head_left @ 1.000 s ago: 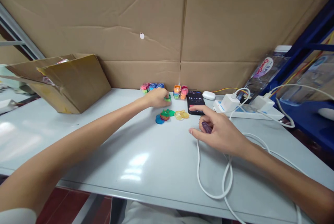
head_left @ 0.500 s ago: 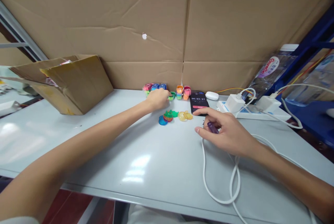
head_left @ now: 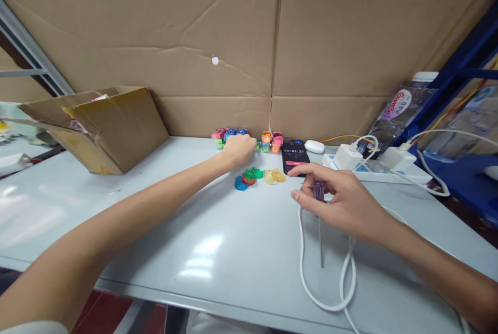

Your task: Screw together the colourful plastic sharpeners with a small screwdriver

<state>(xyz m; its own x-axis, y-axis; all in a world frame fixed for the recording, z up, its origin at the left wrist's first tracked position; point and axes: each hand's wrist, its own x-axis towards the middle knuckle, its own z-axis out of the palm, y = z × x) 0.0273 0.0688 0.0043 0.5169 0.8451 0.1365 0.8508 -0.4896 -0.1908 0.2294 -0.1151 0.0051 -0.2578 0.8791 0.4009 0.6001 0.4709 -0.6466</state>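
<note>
1. My right hand [head_left: 340,202] curls around a screwdriver [head_left: 318,192], its purple handle translucent, its metal shaft thin; thumb and forefinger spread.
2. My left hand [head_left: 239,150] covers part of a green plastic piece [head_left: 257,144] on the smooth grey counter [head_left: 241,251]; its grip I can't tell.

Cable loops right, open tabletop [head_left: 148,225] left
</note>
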